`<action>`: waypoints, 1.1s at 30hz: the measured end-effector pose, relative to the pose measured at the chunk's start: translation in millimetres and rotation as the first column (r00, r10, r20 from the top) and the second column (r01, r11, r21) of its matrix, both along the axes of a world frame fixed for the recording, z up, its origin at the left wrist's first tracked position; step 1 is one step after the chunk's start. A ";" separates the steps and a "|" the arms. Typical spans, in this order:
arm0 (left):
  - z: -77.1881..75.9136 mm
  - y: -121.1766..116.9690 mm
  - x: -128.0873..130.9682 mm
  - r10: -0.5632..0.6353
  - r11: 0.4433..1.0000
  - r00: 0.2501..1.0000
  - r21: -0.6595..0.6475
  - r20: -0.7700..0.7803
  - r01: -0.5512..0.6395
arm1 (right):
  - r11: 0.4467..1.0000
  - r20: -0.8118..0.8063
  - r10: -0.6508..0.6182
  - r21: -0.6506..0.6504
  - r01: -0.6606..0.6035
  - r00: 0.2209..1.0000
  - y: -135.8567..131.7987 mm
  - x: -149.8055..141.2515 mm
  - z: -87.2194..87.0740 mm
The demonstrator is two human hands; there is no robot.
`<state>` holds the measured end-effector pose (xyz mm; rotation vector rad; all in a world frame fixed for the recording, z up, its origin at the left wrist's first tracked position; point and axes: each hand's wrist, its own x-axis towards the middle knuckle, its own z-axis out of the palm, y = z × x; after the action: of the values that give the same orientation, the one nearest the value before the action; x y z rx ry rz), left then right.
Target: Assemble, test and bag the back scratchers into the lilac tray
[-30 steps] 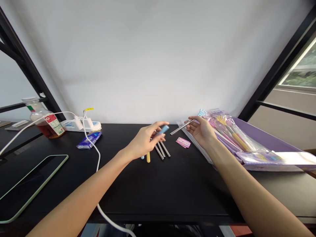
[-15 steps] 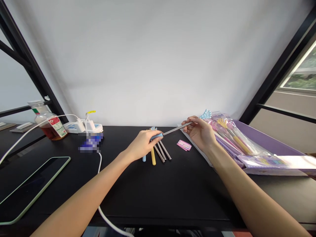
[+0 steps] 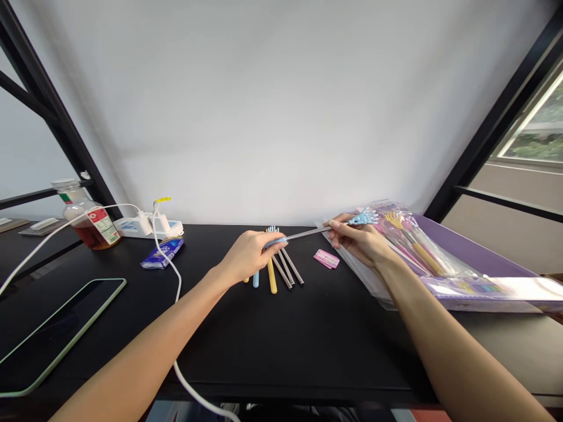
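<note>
A: A pale wall (image 3: 281,117) rises behind the black table (image 3: 281,334), and a window (image 3: 539,135) shows at the far right. What do the hands have?

B: One back scratcher (image 3: 308,232) between them, held above the table. The left hand (image 3: 246,255) has its blue handle (image 3: 277,241), pinched between thumb and fingers.

A: And the right hand (image 3: 358,239)?

B: Thumb and fingertips pinch the metal rod close to the blue claw-shaped head (image 3: 364,217), which points to the right. The rod runs nearly level, a little higher at that end.

A: What lies beneath?

B: More scratchers, fanned out near the left hand. I see a yellow handle (image 3: 272,280), another blue one, and bare metal shafts (image 3: 292,266) pointing towards the person. The left hand partly hides the group, so I can't count them.

A: And to the right?

B: Small pink cards (image 3: 326,258) lie between the shafts and a clear plastic bag. Past them is a purple box (image 3: 479,252), with wrapped scratchers (image 3: 417,246) in pink and yellow.

A: The other side?

B: A phone (image 3: 57,334) lies flat in front. Behind it are a blue packet (image 3: 162,253) with a white cable (image 3: 177,281) running across it, a power strip (image 3: 176,228) with plugs in, and a bottle (image 3: 90,220) of reddish-brown liquid.
</note>
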<state>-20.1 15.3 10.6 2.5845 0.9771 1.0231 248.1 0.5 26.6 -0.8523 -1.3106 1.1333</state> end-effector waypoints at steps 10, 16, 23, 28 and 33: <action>1.7 -7.5 9.5 -0.096 0.993 0.994 -0.070 0.045 0.099 | 0.991 0.081 0.125 0.042 -0.129 0.989 -6.4 -43.3 -11.1; 9.5 2.1 0.7 -0.015 0.997 1.000 -0.079 -0.007 0.015 | 0.997 -0.097 0.034 -0.058 -0.040 0.995 1.3 -39.1 -7.6; 13.1 13.5 -24.5 0.124 0.988 0.955 0.123 -0.271 -0.094 | 0.954 0.044 -0.041 -0.296 0.052 0.998 8.5 -2.5 -3.9; 10.5 17.2 -27.8 0.120 0.977 0.949 0.207 -0.290 -0.060 | 0.922 0.283 0.129 -0.387 -0.010 0.950 4.0 8.4 -4.8; 3.7 18.6 -26.4 0.060 0.969 0.946 0.244 -0.319 0.021 | 0.942 0.434 0.270 -0.302 -0.144 0.860 -1.5 6.6 -2.3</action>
<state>-46.5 33.8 14.4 3.0256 1.0038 0.7778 254.6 -1.0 24.3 -1.2612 -1.7104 1.3419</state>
